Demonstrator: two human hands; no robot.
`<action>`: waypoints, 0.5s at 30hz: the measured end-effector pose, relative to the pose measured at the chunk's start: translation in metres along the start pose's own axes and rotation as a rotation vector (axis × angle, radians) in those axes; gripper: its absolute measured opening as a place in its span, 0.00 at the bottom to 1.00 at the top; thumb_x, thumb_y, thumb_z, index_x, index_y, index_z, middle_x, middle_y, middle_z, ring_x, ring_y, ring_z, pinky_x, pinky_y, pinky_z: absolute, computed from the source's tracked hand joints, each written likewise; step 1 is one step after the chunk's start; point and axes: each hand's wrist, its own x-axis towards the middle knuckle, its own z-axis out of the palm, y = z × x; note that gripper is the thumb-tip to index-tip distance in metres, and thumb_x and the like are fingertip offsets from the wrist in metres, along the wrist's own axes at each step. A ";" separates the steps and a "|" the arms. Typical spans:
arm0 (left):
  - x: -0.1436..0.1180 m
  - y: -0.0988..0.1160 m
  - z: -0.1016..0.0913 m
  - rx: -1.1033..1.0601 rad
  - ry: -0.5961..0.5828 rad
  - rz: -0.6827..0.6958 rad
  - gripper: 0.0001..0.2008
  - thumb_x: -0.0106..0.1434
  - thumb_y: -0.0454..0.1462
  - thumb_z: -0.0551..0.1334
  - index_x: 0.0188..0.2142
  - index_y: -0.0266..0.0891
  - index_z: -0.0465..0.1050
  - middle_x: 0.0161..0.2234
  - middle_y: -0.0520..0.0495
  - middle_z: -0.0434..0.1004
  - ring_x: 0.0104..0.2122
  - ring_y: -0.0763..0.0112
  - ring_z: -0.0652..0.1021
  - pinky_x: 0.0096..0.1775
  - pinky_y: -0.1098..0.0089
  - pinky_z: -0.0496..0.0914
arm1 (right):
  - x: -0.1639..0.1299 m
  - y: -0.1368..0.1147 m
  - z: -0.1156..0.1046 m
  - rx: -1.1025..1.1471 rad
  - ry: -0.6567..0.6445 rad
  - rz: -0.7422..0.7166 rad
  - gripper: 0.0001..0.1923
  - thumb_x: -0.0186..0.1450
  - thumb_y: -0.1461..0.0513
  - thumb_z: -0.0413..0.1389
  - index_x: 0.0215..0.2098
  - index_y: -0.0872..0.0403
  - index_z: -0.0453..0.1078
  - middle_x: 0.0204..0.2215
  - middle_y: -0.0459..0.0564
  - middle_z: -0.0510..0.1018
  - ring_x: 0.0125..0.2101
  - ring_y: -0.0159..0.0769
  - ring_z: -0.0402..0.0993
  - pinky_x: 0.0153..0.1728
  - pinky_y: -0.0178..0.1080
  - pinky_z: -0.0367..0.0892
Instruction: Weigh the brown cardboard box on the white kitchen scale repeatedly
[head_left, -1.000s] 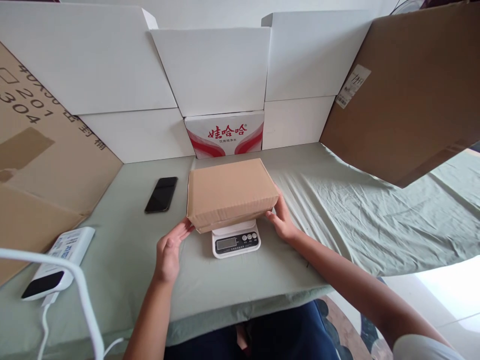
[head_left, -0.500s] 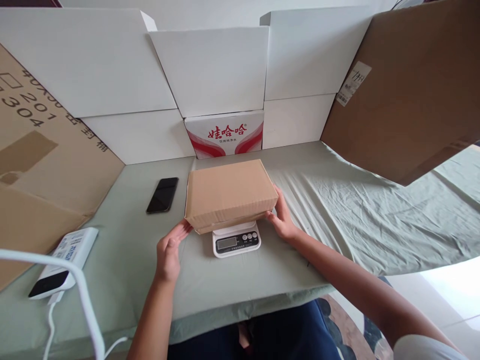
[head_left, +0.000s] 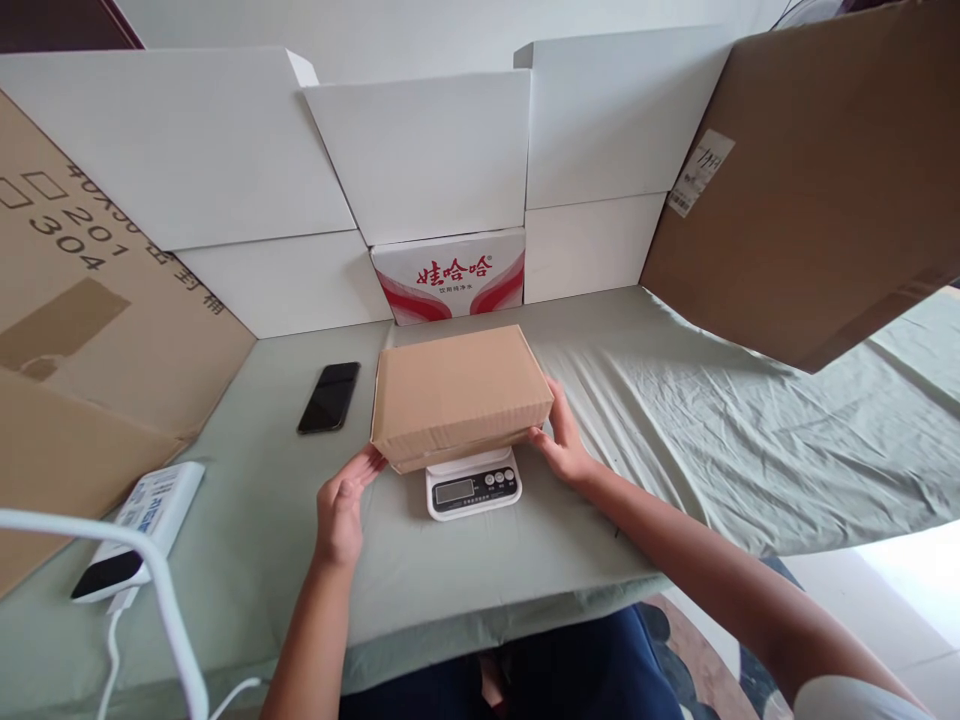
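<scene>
White boxes (head_left: pixel 420 155) line the wall behind a table spread with green cloth (head_left: pixel 435 610). Between the person's hands, a cardboard box (head_left: pixel 465 390) sits over a kitchen scale (head_left: pixel 474 492); whether it rests there is unclear. The right hand (head_left: pixel 564 442) curls around its near right corner, thumb in front. The left hand's (head_left: pixel 341 515) fingers reach under the left corner, tips hidden, so their grip cannot be told. A phone (head_left: pixel 328 397) lies left of the box.
</scene>
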 end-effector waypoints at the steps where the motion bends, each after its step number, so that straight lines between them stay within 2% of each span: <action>1: 0.000 -0.001 0.000 0.004 -0.001 0.000 0.35 0.58 0.61 0.62 0.50 0.34 0.81 0.51 0.30 0.81 0.52 0.44 0.80 0.55 0.45 0.72 | 0.000 0.000 0.000 -0.001 0.003 0.004 0.38 0.68 0.40 0.50 0.70 0.46 0.50 0.65 0.57 0.61 0.64 0.55 0.59 0.62 0.58 0.61; 7: 0.000 -0.002 -0.002 -0.007 -0.015 0.029 0.32 0.60 0.58 0.62 0.51 0.36 0.81 0.51 0.32 0.81 0.51 0.47 0.81 0.55 0.48 0.72 | -0.002 0.003 -0.001 0.010 0.030 0.027 0.40 0.68 0.39 0.50 0.71 0.45 0.47 0.67 0.57 0.59 0.66 0.55 0.57 0.63 0.58 0.61; 15: 0.007 0.009 0.009 -0.037 -0.004 0.112 0.34 0.64 0.57 0.58 0.59 0.37 0.75 0.61 0.34 0.73 0.63 0.47 0.72 0.60 0.51 0.68 | -0.001 0.008 0.000 0.121 0.166 0.085 0.37 0.70 0.40 0.45 0.72 0.45 0.47 0.66 0.56 0.61 0.62 0.52 0.62 0.60 0.57 0.64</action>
